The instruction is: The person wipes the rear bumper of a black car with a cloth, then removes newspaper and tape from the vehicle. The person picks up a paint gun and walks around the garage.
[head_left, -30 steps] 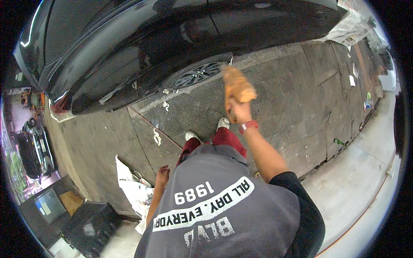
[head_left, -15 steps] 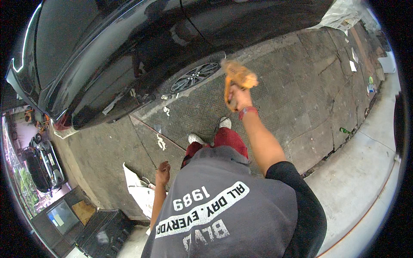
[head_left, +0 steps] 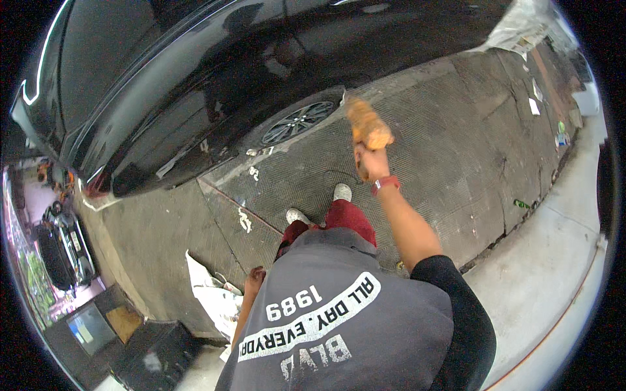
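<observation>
A car workshop, it seems: glossy black car (head_left: 195, 85) on stained, ridged floor (head_left: 450, 150), pale sheeting (head_left: 521, 29) nearby.

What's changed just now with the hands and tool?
Since half a second ago, the right hand, still gripping the yellow tool, has drawn back toward the shirt, and the tool's nose has swung rightward. The left hand has moved closer to the shirt. Nothing was taken or let go. The car, wheel and shoes stayed put.

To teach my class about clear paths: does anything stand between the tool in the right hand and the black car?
Nothing visible does. The right hand holds the tool, its far end toward the car, near the wheel; the gap is hard to judge.
</observation>
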A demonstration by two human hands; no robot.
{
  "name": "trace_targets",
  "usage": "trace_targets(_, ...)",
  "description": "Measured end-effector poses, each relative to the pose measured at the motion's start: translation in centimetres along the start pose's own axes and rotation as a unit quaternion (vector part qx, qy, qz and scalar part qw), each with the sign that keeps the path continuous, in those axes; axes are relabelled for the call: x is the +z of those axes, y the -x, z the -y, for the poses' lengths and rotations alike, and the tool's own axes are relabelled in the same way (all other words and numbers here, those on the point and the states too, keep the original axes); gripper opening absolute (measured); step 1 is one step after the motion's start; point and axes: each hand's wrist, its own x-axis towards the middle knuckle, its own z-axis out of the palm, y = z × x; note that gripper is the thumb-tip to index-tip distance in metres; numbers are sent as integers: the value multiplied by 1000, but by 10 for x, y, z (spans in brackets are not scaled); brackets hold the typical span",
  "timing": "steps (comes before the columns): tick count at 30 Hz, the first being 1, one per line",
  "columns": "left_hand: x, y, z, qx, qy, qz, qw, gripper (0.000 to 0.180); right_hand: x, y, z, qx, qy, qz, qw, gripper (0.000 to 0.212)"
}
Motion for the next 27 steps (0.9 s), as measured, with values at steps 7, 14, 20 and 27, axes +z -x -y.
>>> trace_targets(7,-32,-29,-62,18,77,-52,996,42,159,114,-18,-239,230,294,896,51)
trace_targets(14,-48,-24,-80,-81,109,-36,990,40,217,165,39,-185,173,396,882,48)
trace_targets(20,-4,-3,21,-100,127,-43,986,45,169,149,-3,-142,79,40,986,39)
trace_targets(27,7,26,62,-99,152,-26,983,47,185,184,19,-42,37,38,998,25)
